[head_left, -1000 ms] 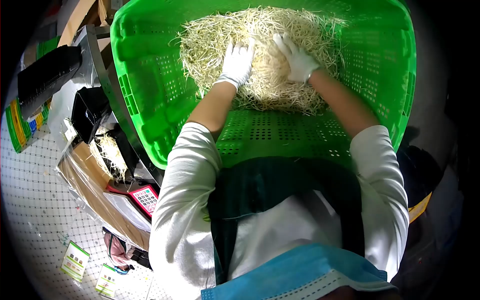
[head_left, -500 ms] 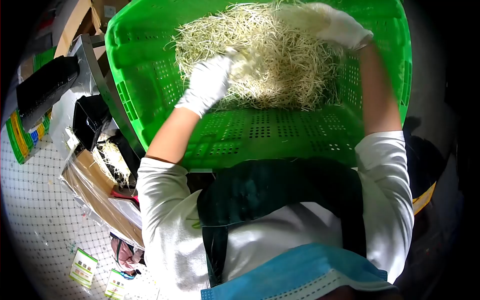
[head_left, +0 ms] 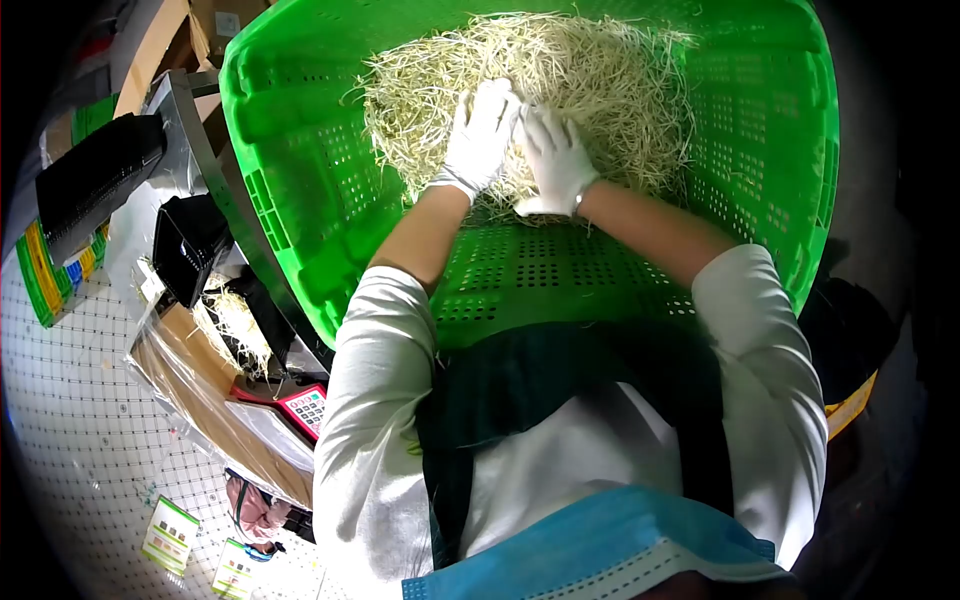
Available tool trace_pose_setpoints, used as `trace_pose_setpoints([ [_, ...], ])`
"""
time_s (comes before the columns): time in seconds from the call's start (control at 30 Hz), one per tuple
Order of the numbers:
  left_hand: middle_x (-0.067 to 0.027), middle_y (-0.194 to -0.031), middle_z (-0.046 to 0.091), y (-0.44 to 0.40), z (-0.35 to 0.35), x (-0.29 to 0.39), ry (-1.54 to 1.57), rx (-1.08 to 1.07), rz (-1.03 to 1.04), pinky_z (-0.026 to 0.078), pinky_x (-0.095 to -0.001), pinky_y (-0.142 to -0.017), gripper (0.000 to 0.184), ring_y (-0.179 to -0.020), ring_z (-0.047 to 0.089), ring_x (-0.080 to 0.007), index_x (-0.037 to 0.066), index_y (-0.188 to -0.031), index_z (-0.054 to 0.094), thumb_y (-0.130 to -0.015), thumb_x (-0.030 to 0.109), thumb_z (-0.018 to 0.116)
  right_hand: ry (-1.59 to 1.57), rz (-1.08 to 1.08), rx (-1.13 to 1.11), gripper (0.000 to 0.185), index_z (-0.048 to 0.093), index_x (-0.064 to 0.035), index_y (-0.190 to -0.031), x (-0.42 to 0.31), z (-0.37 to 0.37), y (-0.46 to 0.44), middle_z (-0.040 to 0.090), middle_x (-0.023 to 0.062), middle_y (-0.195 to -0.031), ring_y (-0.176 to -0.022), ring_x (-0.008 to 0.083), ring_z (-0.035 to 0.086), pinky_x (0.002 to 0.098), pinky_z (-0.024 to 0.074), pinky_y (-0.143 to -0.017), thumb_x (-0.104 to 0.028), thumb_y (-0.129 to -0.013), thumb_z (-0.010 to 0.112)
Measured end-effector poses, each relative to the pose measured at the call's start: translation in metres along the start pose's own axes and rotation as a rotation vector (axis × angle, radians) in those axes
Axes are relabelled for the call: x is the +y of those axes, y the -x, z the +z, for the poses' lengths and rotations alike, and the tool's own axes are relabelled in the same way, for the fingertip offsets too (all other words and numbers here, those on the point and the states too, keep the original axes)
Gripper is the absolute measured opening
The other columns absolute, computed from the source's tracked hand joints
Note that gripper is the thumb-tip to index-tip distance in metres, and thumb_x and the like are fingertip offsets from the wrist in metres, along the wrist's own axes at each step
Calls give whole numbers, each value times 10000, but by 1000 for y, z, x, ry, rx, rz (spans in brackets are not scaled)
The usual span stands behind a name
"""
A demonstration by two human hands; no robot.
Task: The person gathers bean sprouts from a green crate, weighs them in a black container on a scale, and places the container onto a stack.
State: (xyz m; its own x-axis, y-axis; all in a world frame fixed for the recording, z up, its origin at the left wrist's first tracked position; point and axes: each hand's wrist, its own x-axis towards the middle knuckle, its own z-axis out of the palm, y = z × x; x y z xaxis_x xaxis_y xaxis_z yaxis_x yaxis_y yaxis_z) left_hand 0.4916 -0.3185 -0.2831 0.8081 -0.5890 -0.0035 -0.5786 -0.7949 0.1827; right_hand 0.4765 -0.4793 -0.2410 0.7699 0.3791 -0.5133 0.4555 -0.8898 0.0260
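A large heap of pale bean sprouts (head_left: 600,95) lies in the green perforated crate (head_left: 290,190). My left hand (head_left: 480,140), in a white glove, rests on the front part of the heap with its fingers stretched forward. Beside it my right hand (head_left: 556,160), also gloved, lies on the sprouts with fingers extended and the thumb out to the side. The two hands almost touch at the fingertips. Neither shows anything gripped; what is under the palms is hidden.
Left of the crate, sprouts sit in a black tray (head_left: 235,325) near a red keypad device (head_left: 305,408). More black trays (head_left: 100,180) stand farther left, with a metal edge (head_left: 205,150) alongside the crate. Leaflets (head_left: 172,535) lie at lower left.
My right hand has come from the far right of the heap to its front middle. My left hand has moved right and flattened onto the sprouts. The keypad is now uncovered.
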Motion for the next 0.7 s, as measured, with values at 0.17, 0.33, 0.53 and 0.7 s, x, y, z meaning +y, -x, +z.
trace_pose_setpoints([
  [0.17,-127,-1522,150,-37,-8,-12,-246,-346,114,168,-458,-1118,786,-1394,175,-297,56,-1438,206,-791,242,611,-41,14,-231,1115,-91,-55,-1451,60,-10,-9,-87,254,-1498,-1391,376,-114,620,25,-1069,-601,-760,593],
  [0.33,-195,-1026,585,-58,-16,-13,113,-334,-111,426,-426,-916,970,-964,582,-315,59,-1421,218,-697,433,744,-750,-84,-94,1153,-167,-256,-1443,96,10,-37,332,233,-1413,-936,323,615,376,550,-722,-107,-722,720],
  [0.53,-150,-830,600,-40,-67,-2,35,-261,-103,506,-374,-624,703,-724,613,-269,35,-1295,403,-723,277,731,-345,-105,-80,834,172,-198,-1454,115,-28,-19,503,141,-1293,-973,228,593,326,526,-769,53,-761,562],
  [0.7,-126,-800,592,-5,-104,-3,-262,-460,-18,527,-356,-621,515,-674,605,-217,-7,-1328,371,-840,58,521,-320,62,-325,820,280,-115,-1422,149,-49,-18,582,143,-1101,-799,154,597,293,535,-631,-30,-708,673],
])
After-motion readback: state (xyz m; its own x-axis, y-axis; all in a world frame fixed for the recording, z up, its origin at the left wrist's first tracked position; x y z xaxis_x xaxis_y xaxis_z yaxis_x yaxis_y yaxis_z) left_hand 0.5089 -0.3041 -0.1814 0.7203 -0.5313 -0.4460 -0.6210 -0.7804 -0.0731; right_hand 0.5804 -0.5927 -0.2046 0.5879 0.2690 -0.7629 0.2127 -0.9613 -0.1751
